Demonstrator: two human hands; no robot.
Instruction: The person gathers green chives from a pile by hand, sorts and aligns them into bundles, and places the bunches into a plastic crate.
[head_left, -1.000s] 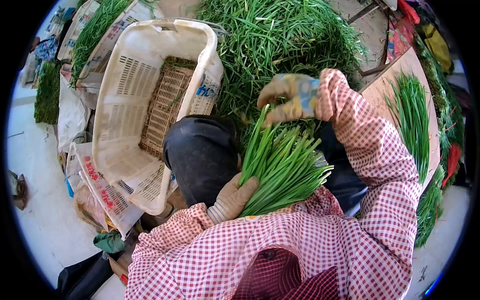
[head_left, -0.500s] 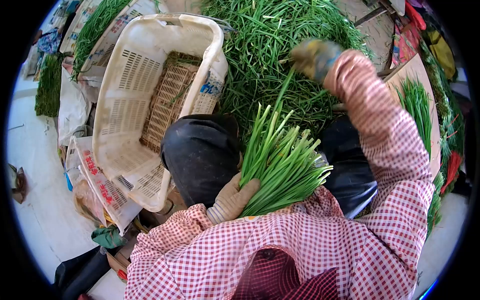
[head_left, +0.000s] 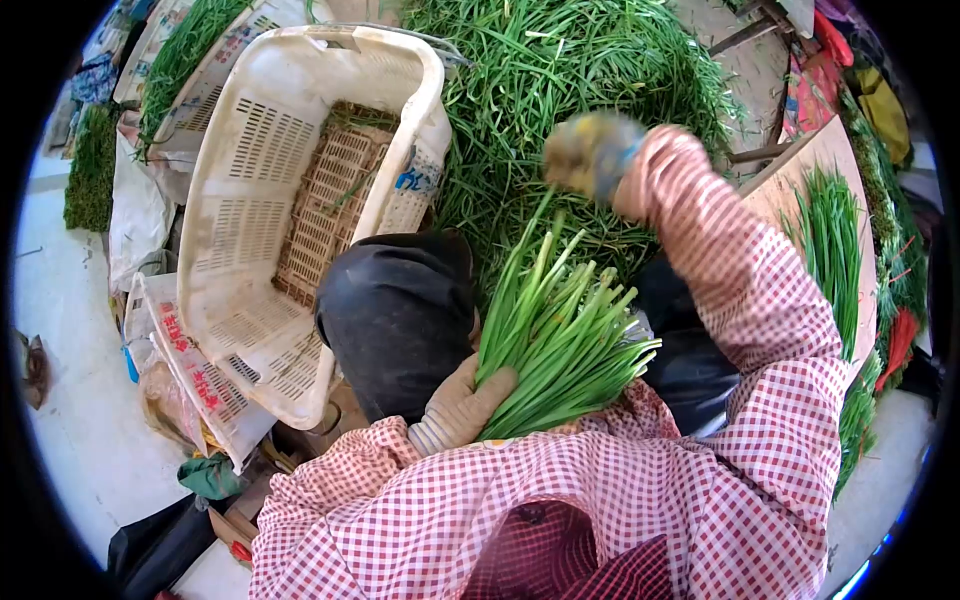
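Nearest to me is the checked smock [head_left: 640,490], filling the bottom of the head view. Just in front of it I have the bunch of greens [head_left: 565,350], lying at a slant over the lap, its pale cut ends fanned out to the upper right. The gloved left hand [head_left: 462,405] is wrapped around the bunch's lower left side, the thumb lying over the stalks and the fingers mostly hidden from me. Dark trouser legs [head_left: 395,320] show on either side of the bunch.

Above the pale ends, the gloved right hand [head_left: 592,155] is raised and blurred. It looks curled, but I can't tell how far its fingers are open. One long stalk stands up from the bunch to just beneath it, and I can't tell whether the glove grips that stalk.

To my left stands a white slotted crate [head_left: 240,190], tilted, with bits of green on its grimy base. Over on the right, a board [head_left: 840,150] carries more long greens [head_left: 830,240]. Beyond the knees and the right hand, a big loose heap of greens [head_left: 560,60] spreads out, and at the far upper left more greens [head_left: 195,60] lie over pale, printed crates.
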